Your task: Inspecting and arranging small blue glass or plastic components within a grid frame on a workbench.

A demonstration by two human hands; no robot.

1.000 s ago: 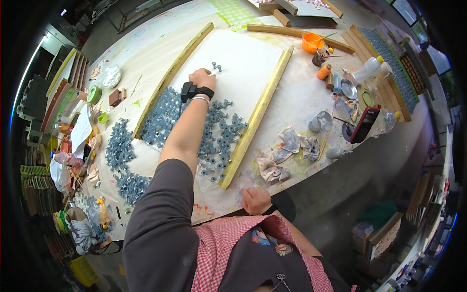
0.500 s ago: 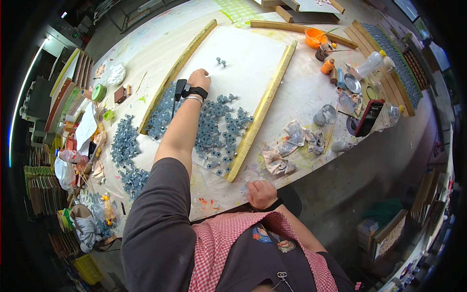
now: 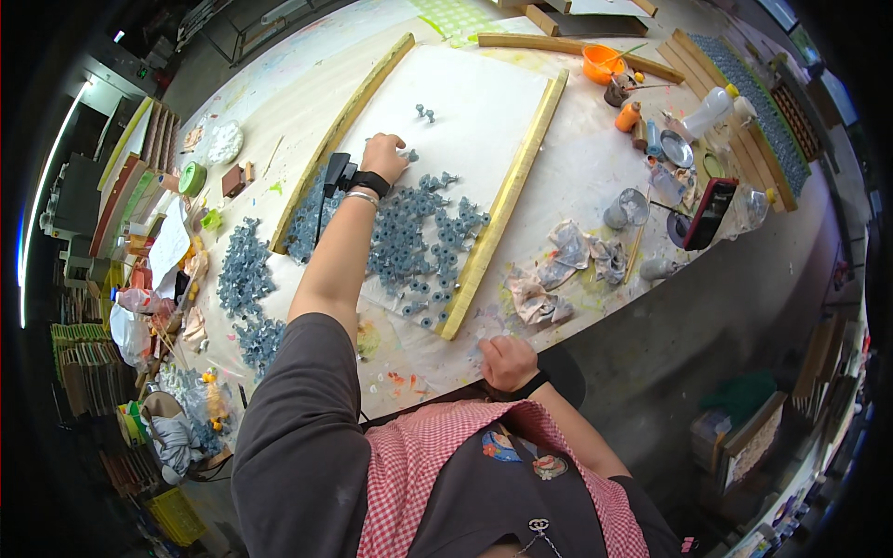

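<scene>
My left hand (image 3: 383, 156) reaches over a white board (image 3: 446, 88) with its fingers bent together. A small blue-grey flanged piece (image 3: 411, 155) shows at its fingertips, apparently pinched there. Just beyond, a few like pieces (image 3: 425, 112) stand apart on the board. A dense heap of these blue-grey pieces (image 3: 400, 232) spreads beneath and to the right of my left forearm. Many show round ends with a hole in the middle. My right hand (image 3: 508, 363) rests at the table's near edge, curled into a fist, with nothing visible in it.
Wooden strips (image 3: 507, 205) flank the board. More blue-grey pieces (image 3: 246, 279) lie left of it. On the right are crumpled rags (image 3: 539, 298), a clear plastic cup (image 3: 625, 208), an orange bowl (image 3: 603, 63) and a phone on a stand (image 3: 709, 214).
My left hand has shifted slightly nearer and right, and a blue-grey piece now shows at its fingertips. My right fist stays at the table edge. The whole view has shifted slightly.
</scene>
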